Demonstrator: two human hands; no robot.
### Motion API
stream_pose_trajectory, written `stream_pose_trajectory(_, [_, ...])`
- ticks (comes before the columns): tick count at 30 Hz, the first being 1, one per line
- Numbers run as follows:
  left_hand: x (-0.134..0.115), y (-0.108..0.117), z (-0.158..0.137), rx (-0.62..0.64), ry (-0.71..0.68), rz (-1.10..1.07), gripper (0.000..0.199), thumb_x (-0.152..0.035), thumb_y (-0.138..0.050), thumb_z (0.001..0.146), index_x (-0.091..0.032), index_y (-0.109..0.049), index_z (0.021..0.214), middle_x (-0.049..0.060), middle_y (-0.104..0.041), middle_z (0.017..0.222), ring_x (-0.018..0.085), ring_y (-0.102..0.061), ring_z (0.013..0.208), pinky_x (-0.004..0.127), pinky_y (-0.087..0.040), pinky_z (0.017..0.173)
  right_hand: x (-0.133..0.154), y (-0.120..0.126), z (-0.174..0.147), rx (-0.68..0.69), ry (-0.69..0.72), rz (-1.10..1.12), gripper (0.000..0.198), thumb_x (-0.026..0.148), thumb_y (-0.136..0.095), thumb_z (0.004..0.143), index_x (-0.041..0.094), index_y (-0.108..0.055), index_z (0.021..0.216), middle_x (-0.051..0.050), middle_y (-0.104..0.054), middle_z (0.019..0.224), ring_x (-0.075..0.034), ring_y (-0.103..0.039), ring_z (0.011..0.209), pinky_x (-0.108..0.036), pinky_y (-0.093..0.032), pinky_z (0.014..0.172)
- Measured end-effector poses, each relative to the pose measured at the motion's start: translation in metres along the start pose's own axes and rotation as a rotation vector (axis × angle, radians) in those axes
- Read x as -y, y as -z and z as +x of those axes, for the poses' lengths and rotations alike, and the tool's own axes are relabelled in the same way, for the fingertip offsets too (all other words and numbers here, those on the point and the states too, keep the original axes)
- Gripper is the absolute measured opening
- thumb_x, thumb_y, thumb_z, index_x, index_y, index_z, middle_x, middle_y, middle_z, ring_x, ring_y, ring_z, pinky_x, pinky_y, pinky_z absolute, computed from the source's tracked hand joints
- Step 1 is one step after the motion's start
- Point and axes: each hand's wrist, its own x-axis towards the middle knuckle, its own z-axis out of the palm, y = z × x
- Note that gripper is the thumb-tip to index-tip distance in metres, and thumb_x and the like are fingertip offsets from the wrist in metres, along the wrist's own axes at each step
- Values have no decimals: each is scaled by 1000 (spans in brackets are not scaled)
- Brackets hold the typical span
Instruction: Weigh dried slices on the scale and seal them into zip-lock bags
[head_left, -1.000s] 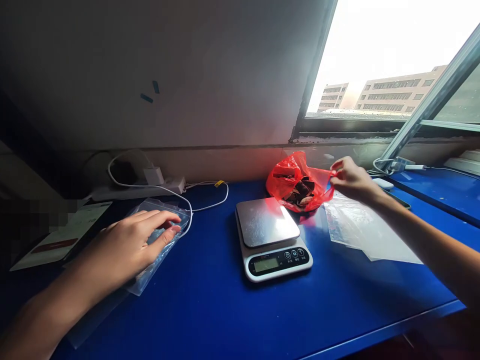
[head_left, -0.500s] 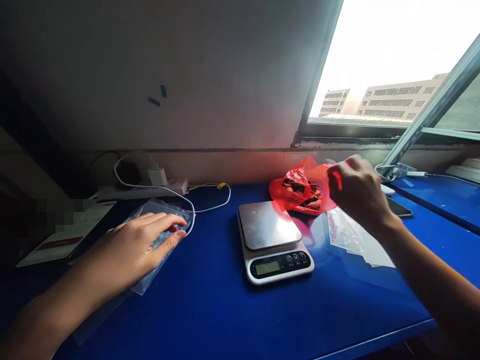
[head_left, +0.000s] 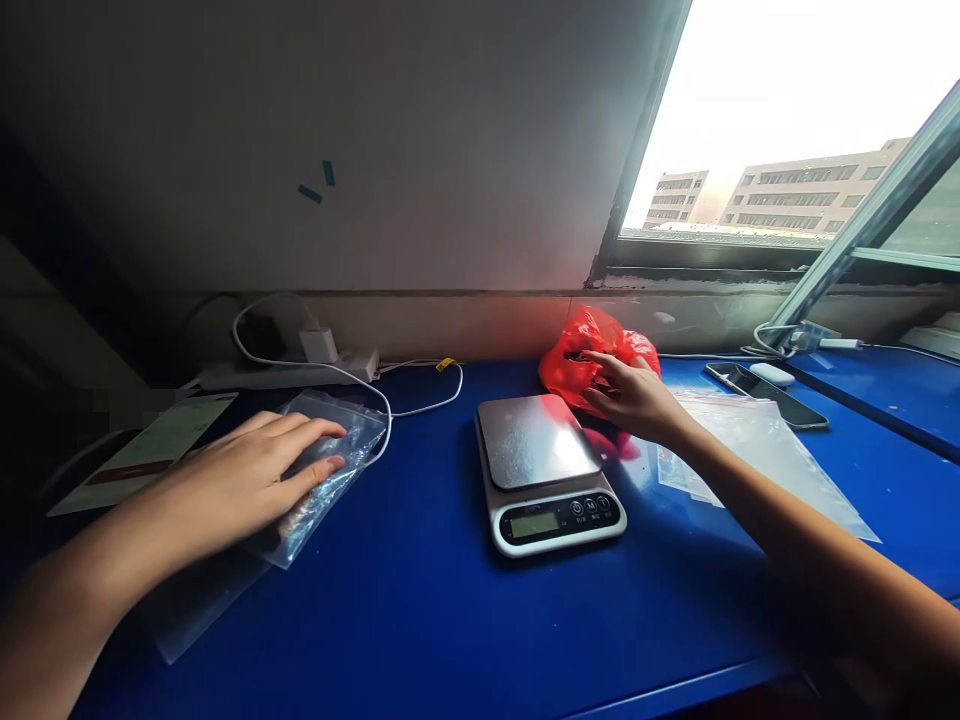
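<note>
My left hand (head_left: 274,465), its fingers spread, is over clear plastic zip bags (head_left: 304,535) on the left of the blue table; I cannot tell whether it presses on them. At the back, my right hand (head_left: 634,395) reaches to the mouth of a red plastic bag (head_left: 596,330). Its thumb and fingers are apart, and their tips partly cover the dark opening. The contents of the red bag hardly show. Between my hands stands a kitchen scale (head_left: 536,445) with a bare steel plate and a grey display.
Right of the scale lies a stack of clear bags (head_left: 780,470). Behind it are a phone (head_left: 787,405) and a white oval object (head_left: 772,374). A power strip (head_left: 360,362) with a white cable runs along the wall. A printed sheet (head_left: 161,450) lies far left.
My right hand has come left and down from the bag's raised edge to its opening, fingers spreading. The red plastic has dropped over the brownish pieces. My left hand has shifted slightly left.
</note>
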Motion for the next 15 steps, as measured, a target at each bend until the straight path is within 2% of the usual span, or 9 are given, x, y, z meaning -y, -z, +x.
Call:
stream_pose_trajectory(2, [1, -1, 0, 34, -4, -23, 42, -45, -43, 93, -23, -60, 125, 7, -64, 124, 31, -49, 122, 45, -39, 99, 7, 1, 14, -41, 19, 24, 47, 28, -53, 85, 19, -58, 131, -5, -72, 81, -24, -64, 84, -39, -48, 81])
stream_pose_trajectory(5, [-1, -3, -3, 46, 0, -34, 42, -46, -40, 95, -26, -59, 127, 8, -61, 129, 31, -49, 123, 47, -38, 100, 17, 7, 29, -154, -2, 26, 45, 29, -50, 87, 17, -60, 129, -9, -73, 87, -27, -64, 90, -45, -43, 90])
stream_pose_trajectory(7, [-3, -2, -4, 49, 32, 8, 44, -46, -39, 95, -26, -56, 131, 9, -56, 136, 33, -42, 131, 51, -36, 102, 21, 14, 26, -214, -41, -9, 43, 33, -49, 88, 17, -62, 125, -12, -72, 95, -29, -63, 93, -44, -44, 85])
stream_pose_trajectory(10, [0, 3, -5, 27, 147, 109, 53, -48, -38, 95, -25, -45, 142, 12, -42, 149, 37, -29, 141, 57, -33, 104, 17, 27, 6, -197, -111, -104, 38, 40, -52, 88, 20, -66, 117, -12, -73, 94, -29, -65, 82, -38, -44, 69])
stream_pose_trajectory(11, [2, 5, -4, 22, 199, 125, 57, -51, -38, 94, -25, -41, 145, 14, -39, 151, 40, -30, 140, 59, -35, 102, 14, 31, -3, -194, -132, -134, 38, 43, -52, 88, 20, -67, 115, -12, -73, 93, -29, -65, 80, -37, -43, 66])
stream_pose_trajectory(13, [7, 8, -2, 26, 288, 122, 66, -58, -40, 92, -23, -36, 147, 20, -45, 145, 44, -45, 129, 55, -44, 91, 8, 38, -17, -245, -151, -177, 40, 46, -54, 88, 18, -67, 113, -13, -73, 93, -32, -65, 88, -39, -45, 70])
stream_pose_trajectory(15, [12, 10, 0, 39, 325, 97, 70, -60, -41, 90, -21, -34, 148, 20, -63, 123, 39, -62, 104, 44, -49, 75, 6, 44, -25, -362, -125, -201, 39, 45, -56, 87, 17, -67, 111, -15, -72, 94, -36, -60, 104, -45, -47, 80])
